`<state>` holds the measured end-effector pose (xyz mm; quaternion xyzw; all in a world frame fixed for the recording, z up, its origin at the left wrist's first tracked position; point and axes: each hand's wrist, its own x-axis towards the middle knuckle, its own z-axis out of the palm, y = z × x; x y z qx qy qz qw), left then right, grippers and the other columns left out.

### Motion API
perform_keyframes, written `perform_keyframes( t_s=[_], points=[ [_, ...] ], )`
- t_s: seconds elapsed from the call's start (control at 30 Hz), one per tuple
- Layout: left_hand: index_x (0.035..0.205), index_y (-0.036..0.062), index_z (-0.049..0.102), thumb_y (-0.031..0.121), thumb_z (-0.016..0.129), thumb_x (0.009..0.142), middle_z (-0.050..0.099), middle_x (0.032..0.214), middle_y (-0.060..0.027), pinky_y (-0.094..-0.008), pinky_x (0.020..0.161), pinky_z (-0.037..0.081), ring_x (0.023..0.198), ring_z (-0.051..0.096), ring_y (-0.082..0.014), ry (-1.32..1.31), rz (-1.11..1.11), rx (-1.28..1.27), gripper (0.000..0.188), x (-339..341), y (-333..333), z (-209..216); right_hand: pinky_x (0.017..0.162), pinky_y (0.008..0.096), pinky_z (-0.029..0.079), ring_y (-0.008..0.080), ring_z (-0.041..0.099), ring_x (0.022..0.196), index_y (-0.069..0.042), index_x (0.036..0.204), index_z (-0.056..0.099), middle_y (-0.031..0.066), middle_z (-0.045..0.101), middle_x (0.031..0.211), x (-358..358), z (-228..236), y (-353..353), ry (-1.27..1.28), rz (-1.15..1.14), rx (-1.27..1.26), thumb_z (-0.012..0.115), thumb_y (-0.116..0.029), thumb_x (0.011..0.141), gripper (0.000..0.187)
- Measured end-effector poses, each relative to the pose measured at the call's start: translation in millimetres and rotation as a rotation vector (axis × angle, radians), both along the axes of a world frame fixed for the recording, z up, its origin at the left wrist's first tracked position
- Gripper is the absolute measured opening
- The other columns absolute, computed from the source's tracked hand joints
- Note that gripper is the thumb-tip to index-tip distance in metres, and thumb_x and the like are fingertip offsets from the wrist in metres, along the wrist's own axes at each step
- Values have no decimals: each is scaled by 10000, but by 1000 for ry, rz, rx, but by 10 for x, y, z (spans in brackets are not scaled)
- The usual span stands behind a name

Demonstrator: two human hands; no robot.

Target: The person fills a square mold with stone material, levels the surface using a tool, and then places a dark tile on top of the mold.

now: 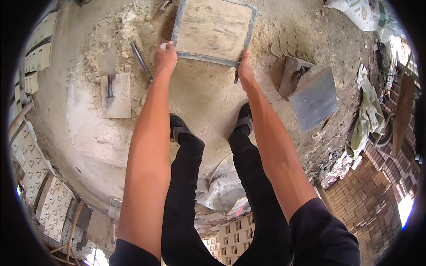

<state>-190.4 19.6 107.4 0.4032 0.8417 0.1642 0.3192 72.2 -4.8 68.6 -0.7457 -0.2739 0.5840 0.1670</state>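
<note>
A flat square panel (213, 29) with a dusty tan face and a dark grey metal rim is held out in front of me over the ground. My left hand (165, 58) grips its near left corner, thumb up along the rim. At the near right corner my right hand (246, 71) has hold of the rim, with its fingers partly hidden underneath. Just left of my left hand a dark metal bar (141, 62) leans on the powder. Farther left lies a dusty float (124, 98) with its handle up.
Loose pale powder (117, 40) is heaped at the left. A grey metal plate (314, 101) tilts against a dusty block-like piece at the right. Sacks (357, 12) lie at the far right, and another sack (225, 190) behind my feet. Patterned pale blocks (55, 208) line the left.
</note>
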Motion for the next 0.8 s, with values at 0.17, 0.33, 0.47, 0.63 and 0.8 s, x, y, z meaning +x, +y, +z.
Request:
perform_keyframes(
  t_s=[0.17, 0.33, 0.47, 0.63, 0.8],
  points=[
    [1001, -11, 630, 341, 423, 913, 637, 950, -259, -465, 821, 453, 946, 594, -424, 17, 27, -7, 417, -73, -203, 83, 992, 345, 328, 325, 429, 1205, 175, 1299, 364, 316, 457, 1268, -45, 139, -49, 40, -9, -121, 157, -843, 767, 1167],
    [951, -23, 635, 316, 419, 907, 637, 917, -262, -467, 801, 457, 908, 597, -436, -41, 6, 3, 405, 48, -430, 249, 1051, 342, 281, 354, 361, 1303, 178, 1290, 370, 338, 433, 1304, 76, 7, -479, 20, -37, -106, 133, -837, 771, 1165],
    [934, -36, 625, 308, 412, 909, 624, 896, -286, -467, 793, 455, 903, 592, -442, 10, -3, -71, 405, -13, -874, 362, 1051, 351, 283, 360, 377, 1291, 184, 1274, 389, 346, 445, 1288, -11, 243, -852, -3, -3, -217, 131, -829, 779, 1157],
    [934, -44, 620, 294, 428, 909, 625, 882, -283, -461, 785, 454, 896, 592, -440, -61, 46, -172, 389, 136, -1282, 497, 1037, 362, 304, 363, 407, 1266, 189, 1248, 416, 351, 465, 1262, 194, 251, -1319, -50, 19, -191, 129, -800, 808, 1120],
    [916, -62, 607, 279, 440, 912, 628, 816, -268, -465, 750, 447, 844, 587, -444, -155, 131, -255, 380, 143, -1667, 524, 1026, 366, 318, 380, 434, 1238, 194, 1210, 452, 359, 489, 1227, 169, 634, -1365, -64, 54, -219, 132, -790, 818, 1106]
  ],
)
